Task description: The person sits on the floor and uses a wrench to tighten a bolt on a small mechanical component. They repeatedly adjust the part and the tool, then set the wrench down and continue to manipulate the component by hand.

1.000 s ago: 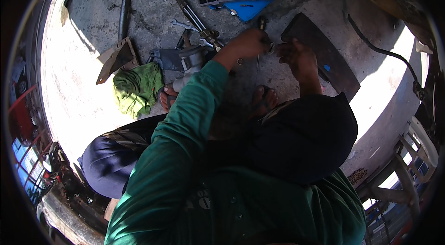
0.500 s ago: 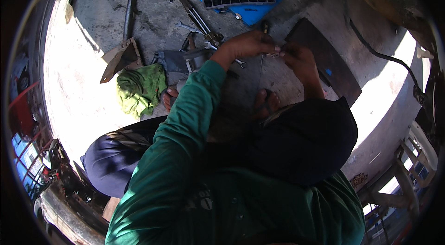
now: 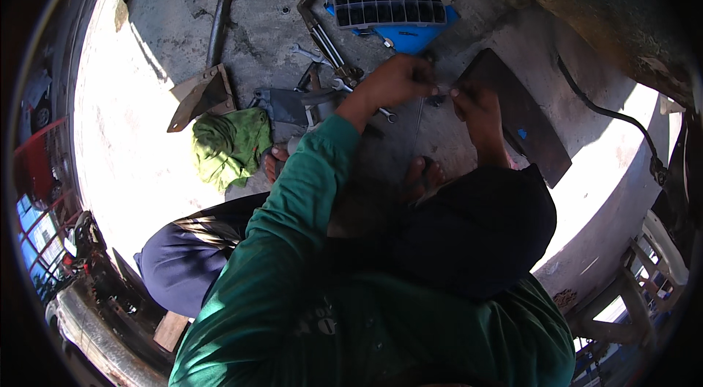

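Left hand (image 3: 401,81) and right hand (image 3: 480,104) meet around 1 o'clock, fingers nearly closed, both seemingly pinching a tiny bit (image 3: 444,89), fingertips only, probably 'cause it's so small. Case (image 3: 392,24) at 12, likely for easy reach.

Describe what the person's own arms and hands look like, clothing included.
The left arm wears a long green sleeve with a cuff at the wrist. The left hand and right hand are ungloved. The right forearm shows bare near the wrist; the trousered knee hides where its sleeve ends.
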Motion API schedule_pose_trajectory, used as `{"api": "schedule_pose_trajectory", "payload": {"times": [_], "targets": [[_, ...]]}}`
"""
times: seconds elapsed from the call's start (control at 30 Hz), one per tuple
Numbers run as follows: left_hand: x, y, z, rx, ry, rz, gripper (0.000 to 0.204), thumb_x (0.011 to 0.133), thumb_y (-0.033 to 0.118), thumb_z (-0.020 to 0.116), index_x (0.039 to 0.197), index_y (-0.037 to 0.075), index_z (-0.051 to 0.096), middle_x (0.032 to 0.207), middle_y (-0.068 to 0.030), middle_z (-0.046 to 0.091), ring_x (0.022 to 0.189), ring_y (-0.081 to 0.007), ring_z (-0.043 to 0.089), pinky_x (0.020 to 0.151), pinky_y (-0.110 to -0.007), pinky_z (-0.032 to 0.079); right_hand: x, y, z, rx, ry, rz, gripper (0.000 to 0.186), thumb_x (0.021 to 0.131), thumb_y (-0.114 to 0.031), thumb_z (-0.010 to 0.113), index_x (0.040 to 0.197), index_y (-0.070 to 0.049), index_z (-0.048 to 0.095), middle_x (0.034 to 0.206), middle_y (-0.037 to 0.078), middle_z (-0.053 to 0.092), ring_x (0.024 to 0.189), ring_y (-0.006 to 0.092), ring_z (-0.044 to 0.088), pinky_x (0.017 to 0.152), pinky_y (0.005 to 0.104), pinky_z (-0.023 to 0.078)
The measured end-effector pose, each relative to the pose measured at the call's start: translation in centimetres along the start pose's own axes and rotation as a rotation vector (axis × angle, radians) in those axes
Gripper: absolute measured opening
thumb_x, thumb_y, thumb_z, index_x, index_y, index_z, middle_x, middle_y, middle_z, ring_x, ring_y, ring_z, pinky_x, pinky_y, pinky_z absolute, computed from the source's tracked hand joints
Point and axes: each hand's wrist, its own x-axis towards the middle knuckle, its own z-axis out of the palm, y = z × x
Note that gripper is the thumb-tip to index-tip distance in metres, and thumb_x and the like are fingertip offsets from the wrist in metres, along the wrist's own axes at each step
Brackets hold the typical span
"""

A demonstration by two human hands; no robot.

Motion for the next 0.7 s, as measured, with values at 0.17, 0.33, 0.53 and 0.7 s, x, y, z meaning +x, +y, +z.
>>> {"api": "schedule_pose_trajectory", "payload": {"times": [0.17,0.33,0.53,0.7], "targets": [[-1.9,1.5,-1.9,-0.058,0.034,-0.069,0.023,0.076,0.019,0.080,0.088,0.003,0.069,0.076,-0.0096,0.067,0.075,-0.0200,0.065,0.072,-0.035,0.049,0.1,-3.3,1.7,-0.084,-0.082,-0.041,0.015,0.087,-0.012,0.069,0.092,0.002,0.066,0.071,0.002,0.062,0.066,0.0088,0.054,0.059,0.0263,0.043],[-3.5,3.0,-5.2,0.340,0.001,0.068,0.023,0.077,0.019,0.078,0.088,0.002,0.068,0.077,-0.0145,0.066,0.074,-0.0263,0.065,0.071,-0.038,0.049,1.7,-5.6,3.0,-0.273,-0.282,-0.241,0.012,0.088,-0.007,0.069,0.097,0.000,0.064,0.077,0.003,0.060,0.069,0.0079,0.054,0.061,0.0252,0.042],[-5.9,4.3,-8.0,0.247,0.025,0.120,0.020,0.083,0.020,0.074,0.087,0.001,0.067,0.076,-0.0149,0.066,0.073,-0.0255,0.067,0.068,-0.038,0.050,3.3,-9.4,6.2,-0.374,-0.499,-0.293,0.019,0.085,-0.011,0.072,0.097,0.001,0.064,0.086,0.009,0.065,0.078,0.0124,0.060,0.069,0.0307,0.048],[-7.7,2.9,-9.0,0.192,0.119,0.040,0.020,0.086,0.020,0.071,0.088,0.001,0.066,0.076,-0.0151,0.066,0.073,-0.0248,0.068,0.067,-0.038,0.050,4.5,-10.6,8.9,-0.351,-0.581,-0.235,0.020,0.083,-0.012,0.073,0.096,0.001,0.064,0.086,0.010,0.064,0.078,0.0147,0.061,0.070,0.0321,0.048]]}}
